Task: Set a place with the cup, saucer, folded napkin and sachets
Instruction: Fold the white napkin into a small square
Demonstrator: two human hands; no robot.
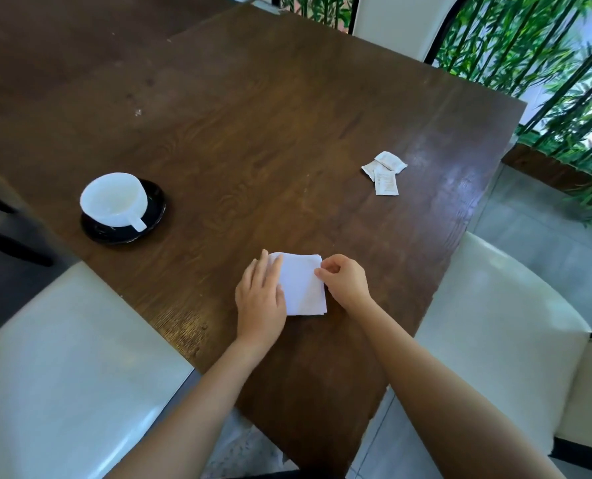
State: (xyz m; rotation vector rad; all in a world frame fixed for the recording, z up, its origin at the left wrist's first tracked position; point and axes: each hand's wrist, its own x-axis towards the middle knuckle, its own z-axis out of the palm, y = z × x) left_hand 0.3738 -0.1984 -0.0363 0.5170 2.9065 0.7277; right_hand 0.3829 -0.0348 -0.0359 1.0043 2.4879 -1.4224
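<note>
A person's left hand [261, 299] lies flat with straight fingers, pressing down the left edge of a white folded napkin [303, 286]. The right hand [346, 283] has curled fingers, and its thumb and forefinger pinch the napkin's right edge near the far corner. The napkin is a layered square lying on the near part of a dark wooden table [253, 133], directly in front of the person.

Out to the left, well apart from the napkin, a white cup [113, 197] stands upright on a black saucer [156, 202], its handle pointing toward the person. Out to the right, also well apart, three small white sachets [384, 171] lie in a loose overlapping heap near the table's right edge. A pale chair [63, 357] stands at the near left.

The likely risks are these. The layers look loose along the pinched edge, so a pinch that catches only the top sheet could pull the fold open or skew it. If the flat hand lifts too soon, the stack may slide. The cup sits free on its saucer, so dragging the saucer could tip it. The light sachets could be swept off the table edge by a careless reach
</note>
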